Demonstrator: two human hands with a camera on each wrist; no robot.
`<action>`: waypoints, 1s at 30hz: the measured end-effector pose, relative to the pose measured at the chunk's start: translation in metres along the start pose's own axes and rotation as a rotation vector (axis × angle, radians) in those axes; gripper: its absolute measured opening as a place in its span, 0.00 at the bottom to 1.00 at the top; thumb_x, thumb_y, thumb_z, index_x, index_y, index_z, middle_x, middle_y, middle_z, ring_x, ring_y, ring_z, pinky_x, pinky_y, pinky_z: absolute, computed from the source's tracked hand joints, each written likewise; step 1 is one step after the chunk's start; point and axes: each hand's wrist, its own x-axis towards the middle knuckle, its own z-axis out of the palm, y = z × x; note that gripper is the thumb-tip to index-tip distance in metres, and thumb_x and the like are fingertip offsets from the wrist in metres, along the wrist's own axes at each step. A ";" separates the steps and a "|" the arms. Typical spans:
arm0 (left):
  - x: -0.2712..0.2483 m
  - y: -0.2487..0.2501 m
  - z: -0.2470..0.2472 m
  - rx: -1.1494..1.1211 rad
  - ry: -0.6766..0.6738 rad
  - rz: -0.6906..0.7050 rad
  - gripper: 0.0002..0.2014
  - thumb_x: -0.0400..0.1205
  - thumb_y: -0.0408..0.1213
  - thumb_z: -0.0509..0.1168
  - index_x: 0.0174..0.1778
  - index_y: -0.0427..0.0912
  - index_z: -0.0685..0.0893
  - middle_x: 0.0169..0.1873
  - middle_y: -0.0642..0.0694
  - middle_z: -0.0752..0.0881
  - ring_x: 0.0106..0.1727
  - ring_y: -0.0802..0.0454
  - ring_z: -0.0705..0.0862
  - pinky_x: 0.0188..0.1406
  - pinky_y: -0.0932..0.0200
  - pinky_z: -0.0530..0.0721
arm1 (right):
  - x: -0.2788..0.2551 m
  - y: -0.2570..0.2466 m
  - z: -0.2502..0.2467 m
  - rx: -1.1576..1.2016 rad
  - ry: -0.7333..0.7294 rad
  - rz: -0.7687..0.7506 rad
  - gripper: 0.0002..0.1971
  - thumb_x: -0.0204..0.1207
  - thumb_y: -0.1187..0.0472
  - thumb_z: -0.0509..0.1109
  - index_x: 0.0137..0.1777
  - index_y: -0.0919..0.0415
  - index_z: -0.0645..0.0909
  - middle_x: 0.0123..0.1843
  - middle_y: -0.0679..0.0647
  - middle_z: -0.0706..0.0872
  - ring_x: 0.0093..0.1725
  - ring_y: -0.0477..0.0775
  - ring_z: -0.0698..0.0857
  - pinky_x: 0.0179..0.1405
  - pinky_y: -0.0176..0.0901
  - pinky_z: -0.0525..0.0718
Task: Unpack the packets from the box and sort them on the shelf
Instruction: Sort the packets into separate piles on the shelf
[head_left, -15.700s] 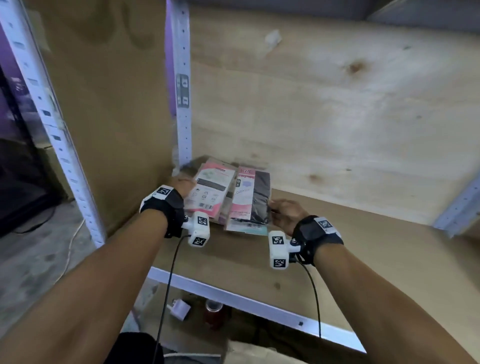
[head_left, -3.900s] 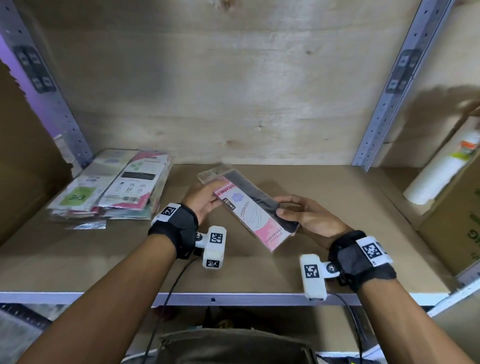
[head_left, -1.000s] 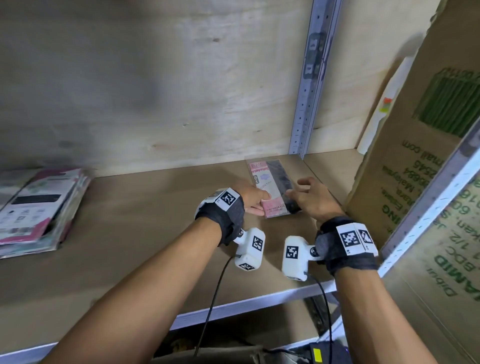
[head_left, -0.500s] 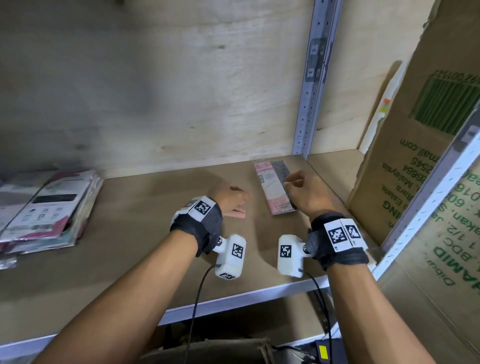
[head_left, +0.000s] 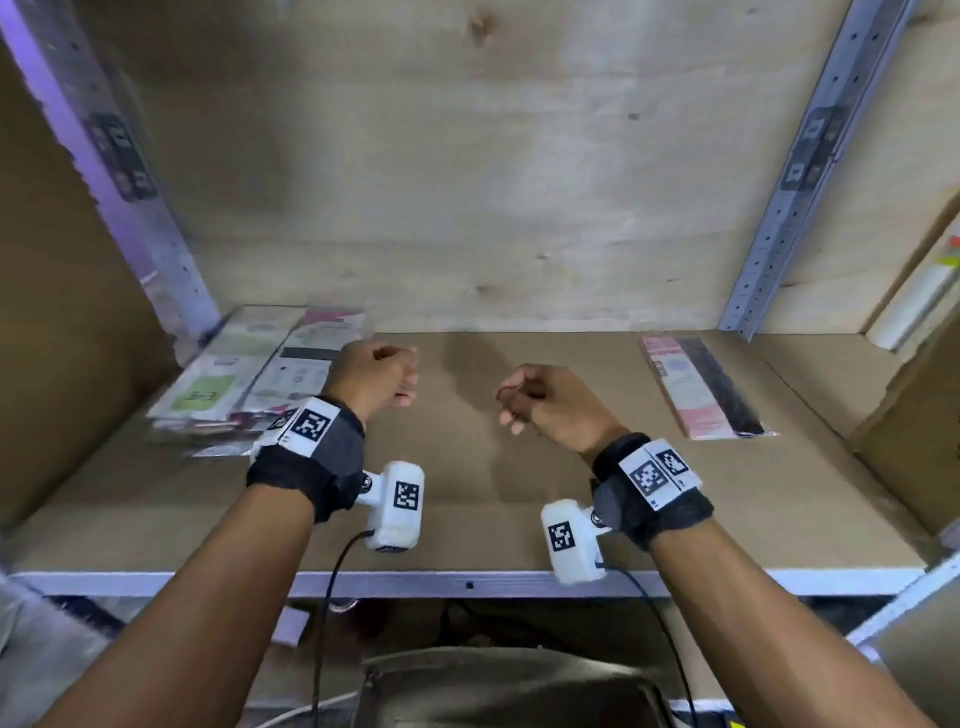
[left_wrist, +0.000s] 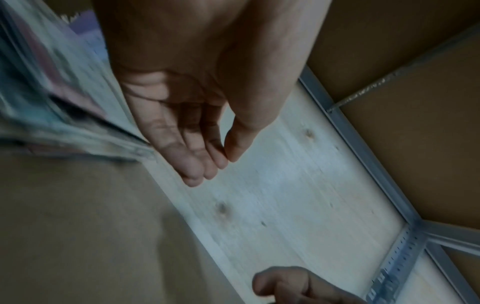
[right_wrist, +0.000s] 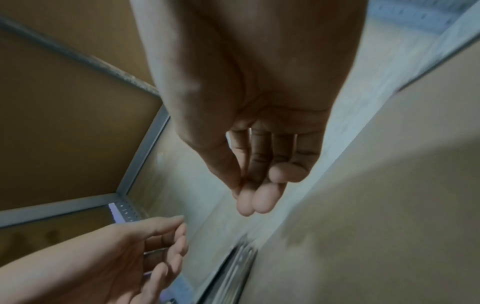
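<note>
A pink and black packet (head_left: 701, 385) lies flat at the right rear of the shelf board (head_left: 483, 499). A stack of packets (head_left: 260, 374) sits at the left rear; in the left wrist view the stack (left_wrist: 52, 98) shows blurred beside the palm. My left hand (head_left: 387, 376) hovers over the shelf just right of the stack, fingers loosely curled and holding nothing (left_wrist: 207, 164). My right hand (head_left: 530, 400) hovers mid-shelf, well left of the pink packet, fingers loosely bent and empty (right_wrist: 259, 191).
A cardboard box (head_left: 914, 426) stands at the shelf's right end, with a white roll (head_left: 914, 296) behind it. Metal uprights (head_left: 800, 171) flank the plywood back wall. An olive bag (head_left: 509, 691) sits below the front rail (head_left: 467, 584).
Both hands have let go of the pink and black packet, left on the right of the shelf, and have drawn back leftward toward the middle. The view has swung left.
</note>
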 end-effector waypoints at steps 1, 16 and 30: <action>0.000 -0.001 -0.011 -0.002 -0.005 -0.005 0.09 0.85 0.32 0.65 0.39 0.41 0.83 0.33 0.41 0.84 0.31 0.50 0.83 0.25 0.67 0.85 | 0.010 -0.007 0.010 0.011 -0.025 -0.001 0.04 0.83 0.63 0.67 0.51 0.62 0.83 0.37 0.56 0.91 0.32 0.53 0.86 0.31 0.31 0.78; 0.019 -0.030 -0.143 -0.102 0.207 -0.087 0.05 0.82 0.28 0.67 0.40 0.35 0.82 0.31 0.38 0.84 0.28 0.45 0.81 0.20 0.66 0.82 | 0.122 -0.074 0.170 -0.089 -0.135 0.031 0.28 0.72 0.39 0.76 0.62 0.59 0.83 0.47 0.56 0.91 0.38 0.60 0.90 0.42 0.52 0.89; 0.008 -0.027 -0.096 -0.187 0.137 -0.134 0.03 0.83 0.32 0.68 0.45 0.36 0.82 0.40 0.38 0.86 0.36 0.45 0.87 0.30 0.60 0.91 | 0.063 -0.034 0.110 0.195 -0.168 0.187 0.12 0.79 0.66 0.73 0.60 0.61 0.76 0.55 0.60 0.88 0.40 0.62 0.91 0.28 0.50 0.91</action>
